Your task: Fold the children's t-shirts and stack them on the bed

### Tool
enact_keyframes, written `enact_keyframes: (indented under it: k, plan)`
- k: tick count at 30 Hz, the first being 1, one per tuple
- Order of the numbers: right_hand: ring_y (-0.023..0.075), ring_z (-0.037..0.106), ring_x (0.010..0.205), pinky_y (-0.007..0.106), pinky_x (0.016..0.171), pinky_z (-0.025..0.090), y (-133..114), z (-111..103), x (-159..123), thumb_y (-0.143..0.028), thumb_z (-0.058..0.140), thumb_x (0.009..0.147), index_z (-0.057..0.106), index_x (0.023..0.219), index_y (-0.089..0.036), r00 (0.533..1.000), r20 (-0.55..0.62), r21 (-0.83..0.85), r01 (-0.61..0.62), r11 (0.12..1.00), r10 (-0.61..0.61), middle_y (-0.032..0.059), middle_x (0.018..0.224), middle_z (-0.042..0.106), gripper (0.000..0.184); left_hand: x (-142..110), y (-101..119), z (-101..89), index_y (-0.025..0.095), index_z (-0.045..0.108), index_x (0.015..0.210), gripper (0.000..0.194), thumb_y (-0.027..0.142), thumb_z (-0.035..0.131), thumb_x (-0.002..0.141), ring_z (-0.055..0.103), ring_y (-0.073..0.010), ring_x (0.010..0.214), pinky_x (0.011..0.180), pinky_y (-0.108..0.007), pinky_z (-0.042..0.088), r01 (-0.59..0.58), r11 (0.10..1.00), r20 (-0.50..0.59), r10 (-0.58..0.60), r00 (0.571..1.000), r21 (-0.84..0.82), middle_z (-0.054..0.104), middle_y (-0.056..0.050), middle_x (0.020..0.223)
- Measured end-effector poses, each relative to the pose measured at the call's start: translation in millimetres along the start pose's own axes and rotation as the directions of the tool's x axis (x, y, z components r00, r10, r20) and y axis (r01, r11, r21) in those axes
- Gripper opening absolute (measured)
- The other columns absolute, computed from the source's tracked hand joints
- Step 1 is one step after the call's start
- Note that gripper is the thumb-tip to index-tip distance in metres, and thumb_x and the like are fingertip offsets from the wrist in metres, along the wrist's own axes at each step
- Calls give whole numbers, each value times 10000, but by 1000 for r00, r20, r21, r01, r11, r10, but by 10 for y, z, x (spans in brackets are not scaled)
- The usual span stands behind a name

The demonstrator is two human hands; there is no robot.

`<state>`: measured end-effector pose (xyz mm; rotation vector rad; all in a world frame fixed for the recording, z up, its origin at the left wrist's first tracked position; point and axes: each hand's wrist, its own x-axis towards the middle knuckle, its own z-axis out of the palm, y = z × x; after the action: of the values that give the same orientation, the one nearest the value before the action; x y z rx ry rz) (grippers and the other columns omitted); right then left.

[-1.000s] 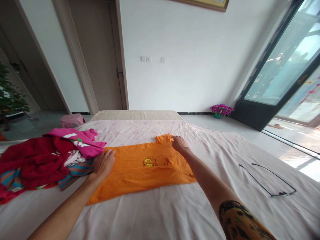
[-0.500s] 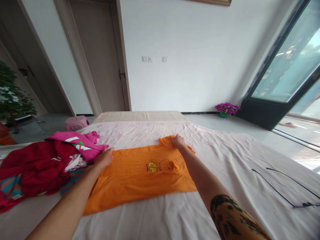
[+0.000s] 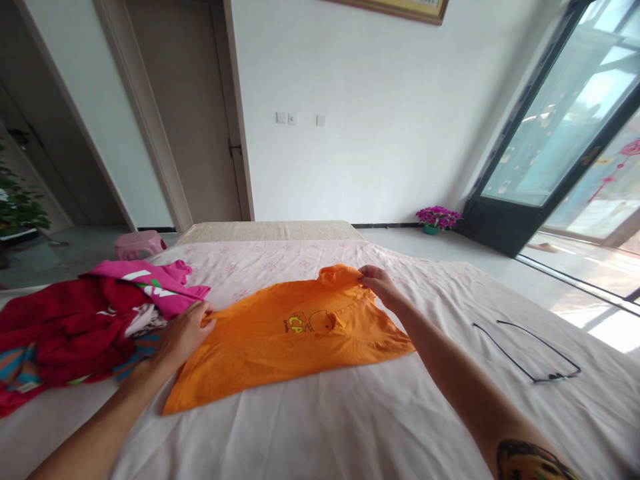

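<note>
An orange T-shirt (image 3: 265,360) with a cartoon outline and yellow letters lies spread sideways on the pale sheet (image 3: 310,433). My left hand (image 3: 193,327) is closed on the shirt's far left edge, thumb and fingers pinching the cloth. At the far right, my right hand (image 3: 377,280) pinches the shirt near its sleeve and lifts that part a little off the sheet. The lower edge of the shirt rests on the bed, its near right corner pointing out to the right.
Left of the shirt lies a heap of red clothes (image 3: 80,327) with a pink garment (image 3: 150,283) on top. Glasses (image 3: 555,377) rest on the sheet at right. Beyond the bed are a pink stool (image 3: 139,245), purple flowers (image 3: 437,217) and a glass door (image 3: 530,147).
My right hand has moved slightly right, raising the shirt's far edge with it. The shirt's near right corner has shifted right. My view has turned a little to the right.
</note>
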<state>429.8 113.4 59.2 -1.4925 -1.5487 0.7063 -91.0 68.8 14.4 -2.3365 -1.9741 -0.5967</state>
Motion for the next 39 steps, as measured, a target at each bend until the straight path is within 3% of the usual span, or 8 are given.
enact_keyframes:
  k: [4,9,14,17,26,29,34,39]
  plan:
    - [185,645,911,260,772,495,128,-126,-483,-82,501,623,654,1123,-176,985,169,-207,81,975,-46,52,1008,706,531,-487,55,22,245,553,937,163,216,449,816,642,-178,920,752,-275,462,-100,992,49,104,993,-75,670,-26,1025]
    - [218,578,1113,298,944,439,144,35,-756,-16,522,624,659,1242,-259,939,331,-590,281,757,-91,49,1159,677,678,-649,134,23,234,555,882,146,208,442,794,637,-190,936,778,-285,455,-40,993,36,44,998,-115,676,-37,996]
    - [203,631,959,285,868,479,54,-70,-760,-86,484,681,729,928,-191,975,191,-432,191,881,-118,43,988,709,363,-582,18,-123,238,542,885,143,284,480,765,651,-171,808,734,-259,460,158,952,39,-153,987,-263,686,8,887]
    - [183,646,810,259,732,503,102,-245,-809,-154,484,690,700,896,-162,995,49,-232,93,968,-84,36,870,706,299,-651,-84,-138,233,541,869,145,288,476,752,651,-172,852,790,-253,467,130,942,18,-131,991,-310,685,5,893]
    - [120,531,517,207,496,394,335,-287,-1038,-244,540,633,633,754,-175,987,107,-98,-106,989,117,-20,603,612,168,-776,-187,-13,234,588,860,190,278,445,743,671,-189,918,840,-270,489,161,943,69,-147,987,-290,726,-10,975]
    - [144,570,595,234,578,442,358,-330,-1054,-212,534,640,618,719,-183,996,72,-174,-44,984,57,-2,659,637,120,-790,-217,-17,238,601,821,187,253,446,716,673,-187,912,843,-267,494,135,958,77,-119,990,-253,728,-6,948]
    - [190,610,878,272,836,459,389,-432,-1160,-58,477,584,645,650,-205,964,250,-493,207,845,-90,17,800,686,232,-907,-207,-26,241,627,789,197,216,440,730,664,-192,876,852,-290,486,66,992,84,-57,995,-110,711,-20,916]
    - [205,597,996,283,902,447,272,-463,-1271,-15,442,578,693,778,-222,964,219,-536,248,807,-150,24,921,712,382,-955,-3,-130,240,636,807,266,134,400,748,642,-230,994,936,-361,467,-95,995,-31,94,995,-21,706,-44,1005]
